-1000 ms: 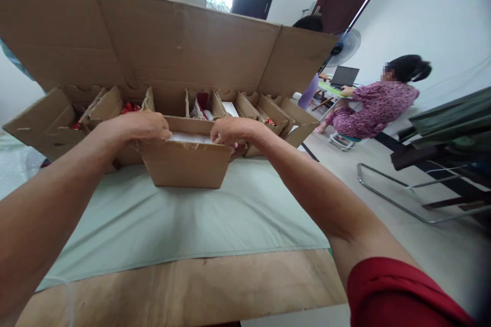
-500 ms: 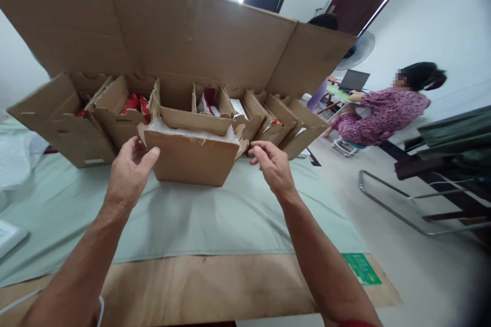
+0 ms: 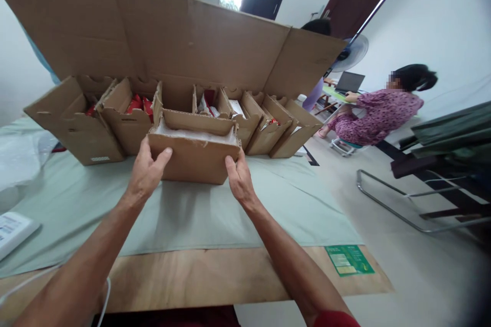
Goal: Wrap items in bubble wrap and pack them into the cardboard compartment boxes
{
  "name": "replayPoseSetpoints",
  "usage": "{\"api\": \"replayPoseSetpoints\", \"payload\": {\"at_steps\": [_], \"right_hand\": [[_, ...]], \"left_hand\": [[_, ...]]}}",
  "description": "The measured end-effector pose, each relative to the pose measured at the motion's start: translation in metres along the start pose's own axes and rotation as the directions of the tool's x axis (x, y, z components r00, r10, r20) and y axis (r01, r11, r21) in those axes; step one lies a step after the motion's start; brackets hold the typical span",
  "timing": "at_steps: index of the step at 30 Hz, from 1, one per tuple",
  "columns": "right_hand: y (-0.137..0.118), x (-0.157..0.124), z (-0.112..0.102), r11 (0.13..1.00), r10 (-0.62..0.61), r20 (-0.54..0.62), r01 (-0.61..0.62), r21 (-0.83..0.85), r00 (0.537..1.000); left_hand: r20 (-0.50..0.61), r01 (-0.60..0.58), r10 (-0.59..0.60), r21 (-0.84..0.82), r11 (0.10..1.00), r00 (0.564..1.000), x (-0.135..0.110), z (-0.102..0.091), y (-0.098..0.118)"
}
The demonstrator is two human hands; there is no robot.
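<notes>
A small open cardboard box (image 3: 194, 158) stands on the green cloth in front of me, with whitish plastic wrap (image 3: 199, 136) showing inside its top. My left hand (image 3: 150, 168) grips its left end, the thumb lying on the front face and the fingers round the side. At the opposite end my right hand (image 3: 240, 173) holds it the same way, thumb in front. Right behind it runs a row of open cardboard boxes; red packets (image 3: 140, 104) show in one and a white item (image 3: 237, 108) in another.
A tall cardboard panel (image 3: 199, 36) rises behind the row. Clear plastic (image 3: 25, 163) and a white box (image 3: 15, 232) lie at left on the green cloth (image 3: 199, 219). A green card (image 3: 349, 260) is at the wooden edge. Right, a person (image 3: 383, 107) sits by a laptop (image 3: 350, 83).
Both hands have moved inward and closed on the ends of the small cardboard box. The view has shifted slightly.
</notes>
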State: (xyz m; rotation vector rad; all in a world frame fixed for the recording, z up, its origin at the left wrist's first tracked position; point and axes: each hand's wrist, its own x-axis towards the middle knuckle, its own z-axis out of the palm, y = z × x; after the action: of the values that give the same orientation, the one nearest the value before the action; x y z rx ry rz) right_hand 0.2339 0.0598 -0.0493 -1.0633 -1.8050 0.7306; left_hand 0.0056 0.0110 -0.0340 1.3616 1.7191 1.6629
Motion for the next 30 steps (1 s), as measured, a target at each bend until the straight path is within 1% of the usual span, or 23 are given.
{"api": "replayPoseSetpoints", "payload": {"at_steps": [2,3,4,6,8,9,10,12,13,15,16,17,18,19,21,22,23,24,25,27,29,30], "right_hand": [[-0.008,-0.026,-0.007,0.998,0.032,-0.057,-0.029,0.056,0.998],[-0.012,-0.040,-0.009,0.996,0.046,-0.068,-0.041,0.074,0.997],[-0.017,-0.055,-0.010,0.996,0.051,-0.063,-0.046,0.078,0.997],[-0.029,-0.076,-0.005,0.995,0.046,-0.029,-0.043,0.085,0.999],[-0.044,-0.080,0.008,0.995,0.000,0.034,-0.004,0.099,0.999],[-0.051,-0.074,0.015,0.994,-0.037,0.063,0.030,0.109,0.997],[-0.058,-0.064,0.022,0.990,-0.078,0.085,0.067,0.124,0.993],[-0.068,-0.039,0.029,0.978,-0.144,0.091,0.128,0.164,0.985],[-0.070,-0.028,0.027,0.973,-0.158,0.078,0.142,0.183,0.984],[-0.069,-0.019,0.016,0.970,-0.148,0.030,0.139,0.201,0.989],[-0.066,-0.024,0.006,0.974,-0.129,-0.008,0.128,0.186,0.992],[-0.062,-0.034,-0.005,0.981,-0.107,-0.051,0.114,0.155,0.993],[-0.058,-0.049,-0.017,0.989,-0.086,-0.105,0.097,0.108,0.991],[-0.053,-0.067,-0.027,0.996,-0.068,-0.161,0.076,0.043,0.984],[-0.044,-0.102,-0.040,0.997,-0.052,-0.214,0.040,-0.062,0.975],[-0.041,-0.115,-0.041,0.996,-0.048,-0.203,0.032,-0.080,0.978],[-0.039,-0.121,-0.038,0.996,-0.047,-0.171,0.034,-0.080,0.984],[-0.038,-0.121,-0.031,0.997,-0.047,-0.129,0.039,-0.062,0.990],[-0.038,-0.114,-0.023,0.998,-0.051,-0.084,0.049,-0.031,0.995],[-0.039,-0.088,-0.006,0.997,-0.067,-0.014,0.067,0.043,0.998],[-0.039,-0.059,0.005,0.990,-0.090,0.016,0.088,0.110,0.996],[-0.037,-0.050,0.006,0.987,-0.099,0.016,0.096,0.129,0.995]], "left_hand": [[-0.016,0.046,-0.045,0.072,0.996,0.999,-0.030,-0.009,0.015],[-0.019,0.093,-0.091,0.098,0.991,0.996,-0.049,-0.015,0.021],[-0.026,0.123,-0.121,0.102,0.987,0.992,-0.067,-0.022,0.026],[-0.064,0.132,-0.127,0.079,0.988,0.990,-0.101,-0.041,0.032],[-0.173,0.171,-0.150,0.111,0.979,0.974,-0.119,-0.063,0.032],[-0.236,0.192,-0.153,0.150,0.970,0.960,-0.121,-0.073,0.031],[-0.302,0.204,-0.140,0.195,0.959,0.943,-0.117,-0.082,0.031],[-0.375,0.172,-0.066,0.256,0.951,0.924,-0.100,-0.089,0.033],[-0.383,0.122,-0.015,0.259,0.958,0.924,-0.089,-0.087,0.036],[-0.318,0.019,0.044,0.193,0.981,0.947,-0.074,-0.073,0.044],[-0.251,0.000,0.036,0.145,0.989,0.967,-0.072,-0.064,0.048],[-0.213,-0.005,0.027,0.104,0.995,0.977,-0.076,-0.054,0.051],[-0.158,-0.003,0.015,0.072,0.997,0.987,-0.085,-0.045,0.052],[-0.109,0.008,-0.003,0.047,0.999,0.994,-0.097,-0.037,0.052],[-0.010,0.065,-0.065,0.007,0.998,0.998,-0.127,-0.031,0.046],[-0.011,0.098,-0.098,0.008,0.995,0.995,-0.140,-0.032,0.042],[-0.030,0.141,-0.141,0.022,0.990,0.990,-0.149,-0.036,0.038],[-0.069,0.166,-0.163,0.040,0.985,0.984,-0.153,-0.042,0.035],[-0.115,0.181,-0.174,0.055,0.982,0.978,-0.153,-0.048,0.033],[-0.200,0.189,-0.172,0.067,0.980,0.964,-0.141,-0.057,0.032],[-0.248,0.164,-0.147,0.050,0.985,0.957,-0.124,-0.056,0.034],[-0.255,0.146,-0.132,0.038,0.989,0.958,-0.118,-0.053,0.035]]}}
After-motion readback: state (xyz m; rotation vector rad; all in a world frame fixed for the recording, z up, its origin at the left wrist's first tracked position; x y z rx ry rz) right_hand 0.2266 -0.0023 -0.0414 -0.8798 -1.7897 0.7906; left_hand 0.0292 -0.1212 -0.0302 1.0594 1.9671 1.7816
